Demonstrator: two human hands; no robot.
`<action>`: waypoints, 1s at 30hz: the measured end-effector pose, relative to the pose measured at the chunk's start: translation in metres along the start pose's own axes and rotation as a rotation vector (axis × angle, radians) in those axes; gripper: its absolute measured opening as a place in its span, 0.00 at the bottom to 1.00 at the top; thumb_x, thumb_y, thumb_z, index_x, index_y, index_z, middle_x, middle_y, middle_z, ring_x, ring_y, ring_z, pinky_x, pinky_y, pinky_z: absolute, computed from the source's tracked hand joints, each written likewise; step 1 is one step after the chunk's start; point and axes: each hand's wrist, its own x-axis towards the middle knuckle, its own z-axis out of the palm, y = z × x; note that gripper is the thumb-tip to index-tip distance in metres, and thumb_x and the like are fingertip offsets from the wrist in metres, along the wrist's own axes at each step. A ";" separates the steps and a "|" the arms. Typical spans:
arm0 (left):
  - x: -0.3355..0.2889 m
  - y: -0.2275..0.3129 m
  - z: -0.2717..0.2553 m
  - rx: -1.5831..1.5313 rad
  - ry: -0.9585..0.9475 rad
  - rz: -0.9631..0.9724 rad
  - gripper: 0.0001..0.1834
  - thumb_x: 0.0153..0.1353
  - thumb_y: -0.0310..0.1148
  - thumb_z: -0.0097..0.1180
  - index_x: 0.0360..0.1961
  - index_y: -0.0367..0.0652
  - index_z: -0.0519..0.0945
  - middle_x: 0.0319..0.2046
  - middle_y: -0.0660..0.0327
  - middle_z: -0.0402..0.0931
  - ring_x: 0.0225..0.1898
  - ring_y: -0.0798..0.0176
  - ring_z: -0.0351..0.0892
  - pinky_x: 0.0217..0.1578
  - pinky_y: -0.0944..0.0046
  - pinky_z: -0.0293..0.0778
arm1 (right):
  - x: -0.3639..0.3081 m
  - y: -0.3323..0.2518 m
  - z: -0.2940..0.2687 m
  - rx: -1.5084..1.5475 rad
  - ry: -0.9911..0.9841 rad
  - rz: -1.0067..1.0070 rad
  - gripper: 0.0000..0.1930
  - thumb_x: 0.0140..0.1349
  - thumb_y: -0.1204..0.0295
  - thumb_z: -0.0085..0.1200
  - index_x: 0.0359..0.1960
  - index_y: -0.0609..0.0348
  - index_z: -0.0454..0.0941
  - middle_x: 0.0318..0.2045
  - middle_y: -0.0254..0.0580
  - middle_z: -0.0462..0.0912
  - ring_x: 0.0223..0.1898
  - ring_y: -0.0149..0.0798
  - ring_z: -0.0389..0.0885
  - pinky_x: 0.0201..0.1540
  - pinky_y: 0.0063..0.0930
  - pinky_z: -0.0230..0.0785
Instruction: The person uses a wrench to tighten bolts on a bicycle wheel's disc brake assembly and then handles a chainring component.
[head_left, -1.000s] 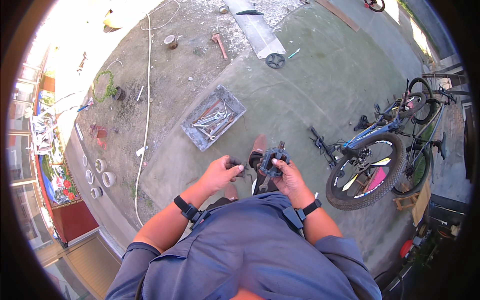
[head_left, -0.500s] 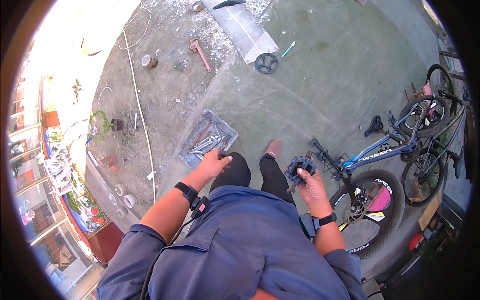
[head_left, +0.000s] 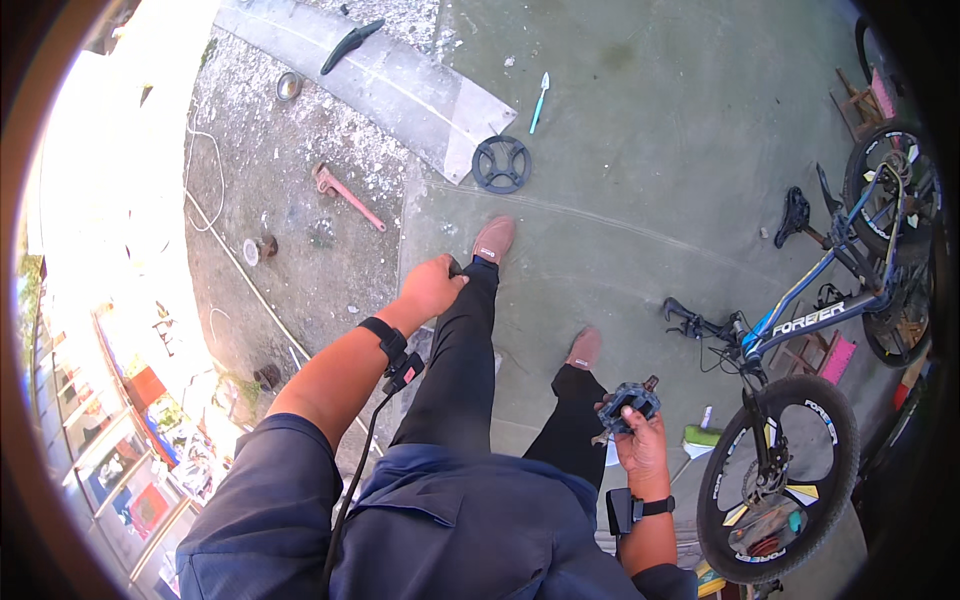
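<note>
In my right hand (head_left: pixel 643 442) is a bicycle pedal (head_left: pixel 630 407), dark and blocky with a short metal axle end at its top; my fingers and thumb are closed round it. It hangs beside my right leg. My left hand (head_left: pixel 432 290) is closed in front of my left thigh. A small dark bit shows at its fingertips, too little of it to name. A mountain bike (head_left: pixel 815 318) with a blue and black frame stands to the right of the pedal.
Ahead lie a black spoked ring (head_left: pixel 502 164), a turquoise-handled trowel (head_left: pixel 540 103) and a long grey board (head_left: pixel 400 85) bearing a black curved piece (head_left: pixel 352 46). A red pipe wrench (head_left: pixel 348 197) and a pale hose (head_left: pixel 245 268) are on the left. Farther right, another bicycle wheel (head_left: pixel 885 185) shows.
I have stepped forward; the ring, board and wrench are nearer, and the tray of tools by my left leg is out of sight. The pedal stays in my right hand.
</note>
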 end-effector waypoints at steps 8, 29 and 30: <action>0.232 0.002 0.069 0.429 -0.302 0.214 0.22 0.59 0.40 0.59 0.54 0.49 0.75 0.60 0.45 0.67 0.56 0.41 0.72 0.54 0.49 0.72 | 0.143 0.090 0.020 0.215 0.113 0.147 0.21 0.54 0.77 0.61 0.51 0.64 0.73 0.42 0.52 0.82 0.46 0.52 0.82 0.55 0.51 0.73; 0.273 0.015 0.082 0.157 0.309 0.366 0.08 0.58 0.25 0.53 0.39 0.38 0.76 0.37 0.47 0.77 0.38 0.41 0.79 0.39 0.49 0.75 | 0.172 0.094 0.002 0.306 0.099 0.055 0.19 0.57 0.74 0.61 0.50 0.65 0.74 0.42 0.51 0.82 0.45 0.51 0.82 0.53 0.46 0.72; 0.253 0.026 0.071 0.084 0.263 0.341 0.08 0.58 0.25 0.54 0.39 0.38 0.76 0.36 0.47 0.78 0.37 0.43 0.79 0.38 0.51 0.75 | 0.163 0.092 0.004 0.309 0.114 0.048 0.21 0.56 0.73 0.61 0.51 0.65 0.74 0.42 0.51 0.82 0.44 0.51 0.82 0.53 0.45 0.72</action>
